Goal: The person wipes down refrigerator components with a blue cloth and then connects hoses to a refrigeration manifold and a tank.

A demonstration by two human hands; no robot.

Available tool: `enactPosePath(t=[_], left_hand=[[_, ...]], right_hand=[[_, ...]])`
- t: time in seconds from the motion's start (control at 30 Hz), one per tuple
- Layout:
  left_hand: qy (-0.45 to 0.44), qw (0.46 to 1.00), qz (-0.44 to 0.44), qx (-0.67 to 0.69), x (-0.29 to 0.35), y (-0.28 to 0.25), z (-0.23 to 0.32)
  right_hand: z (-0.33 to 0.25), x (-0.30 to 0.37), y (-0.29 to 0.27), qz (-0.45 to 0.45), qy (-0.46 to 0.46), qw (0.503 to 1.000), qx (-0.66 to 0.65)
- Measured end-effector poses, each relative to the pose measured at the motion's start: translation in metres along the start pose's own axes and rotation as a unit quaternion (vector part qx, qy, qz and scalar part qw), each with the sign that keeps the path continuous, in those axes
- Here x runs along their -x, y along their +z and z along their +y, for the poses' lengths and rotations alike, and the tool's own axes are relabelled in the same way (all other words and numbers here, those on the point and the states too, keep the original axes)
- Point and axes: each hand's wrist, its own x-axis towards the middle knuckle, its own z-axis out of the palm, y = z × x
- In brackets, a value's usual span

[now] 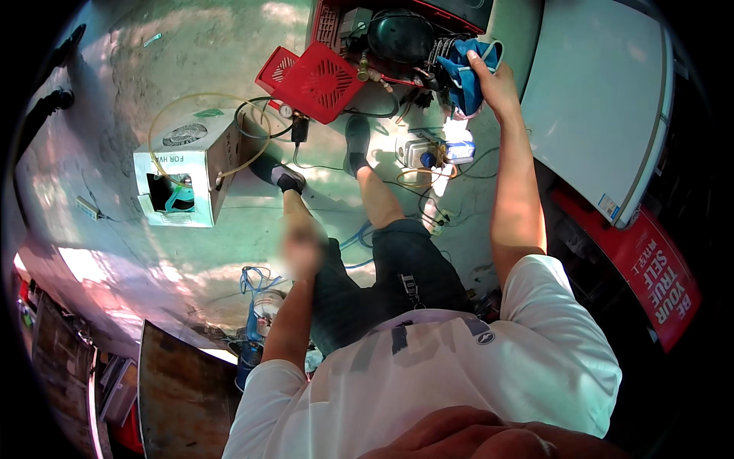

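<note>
My right hand (497, 86) reaches far out to the right, closed on a bunched blue cloth (463, 83) with a pale edge. The cloth hangs against the right end of a red-cased machine (329, 23) with a round black compressor (399, 37), a coil and brass fittings. My left hand (303, 243) rests by my left knee; it is smeared, so its fingers cannot be made out. Below the machine, red vented panels (321, 83) lean beside a pressure gauge (286, 111) with a hose.
A white cardboard box (187, 172) stands left under a looped yellowish hose (153, 138). A silver can (419, 154) and a blue-and-white container (459, 151) stand near my feet. Cables cross the floor. A large pale panel (596, 92) borders the right; another person's feet (61, 99) show far left.
</note>
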Motion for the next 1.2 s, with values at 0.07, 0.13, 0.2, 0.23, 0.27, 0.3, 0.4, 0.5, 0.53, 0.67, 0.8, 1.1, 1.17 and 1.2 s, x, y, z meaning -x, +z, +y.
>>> enactPosePath(t=[0.07,0.13,0.2,0.23,0.27,0.3,0.4,0.5,0.53,0.67,0.8,1.1,1.17,1.2], left_hand=[[-0.045,0.996,0.001,-0.082,0.010,-0.026,0.032],[-0.051,0.995,-0.004,-0.081,0.009,-0.025,0.033],[-0.033,0.999,-0.010,-0.038,0.009,-0.023,0.029],[-0.009,1.000,-0.014,0.003,0.009,-0.021,0.022],[0.003,1.000,-0.011,0.024,0.006,-0.014,0.013],[0.015,0.999,-0.010,0.045,0.005,-0.008,0.004],[0.017,0.999,0.006,0.041,-0.002,0.014,-0.014],[0.009,0.999,0.016,0.031,-0.013,0.018,-0.013],[0.008,1.000,0.014,0.026,-0.009,0.017,-0.011],[-0.014,1.000,0.015,-0.020,0.009,-0.011,0.016],[-0.029,0.998,0.014,-0.048,0.014,-0.019,0.023],[-0.034,0.997,0.024,-0.058,0.007,-0.007,0.009],[0.005,0.998,0.046,-0.032,0.012,-0.009,0.004],[0.025,0.998,0.057,-0.022,0.011,-0.011,0.003]], right_hand=[[-0.026,0.016,-0.017,0.039,-0.014,0.996,-0.073],[-0.035,0.020,-0.024,0.067,-0.056,0.984,-0.156],[-0.047,0.023,-0.017,0.100,-0.108,0.948,-0.283],[-0.047,0.022,-0.013,0.120,-0.111,0.955,-0.249],[-0.045,0.017,-0.004,0.138,-0.115,0.960,-0.214],[-0.038,0.011,0.004,0.156,-0.118,0.964,-0.180],[0.000,-0.007,0.033,0.175,-0.082,0.981,-0.012],[-0.021,0.000,0.037,0.176,-0.088,0.979,0.052],[-0.025,0.002,0.034,0.161,-0.080,0.980,0.081],[-0.022,0.000,0.024,0.170,-0.131,0.964,0.157],[-0.030,-0.005,0.000,0.196,-0.206,0.941,0.185],[-0.026,0.021,-0.001,-0.022,-0.131,0.989,0.071],[-0.015,0.023,0.004,0.005,-0.236,0.967,0.099],[-0.008,0.023,0.005,0.019,-0.285,0.952,0.113]])
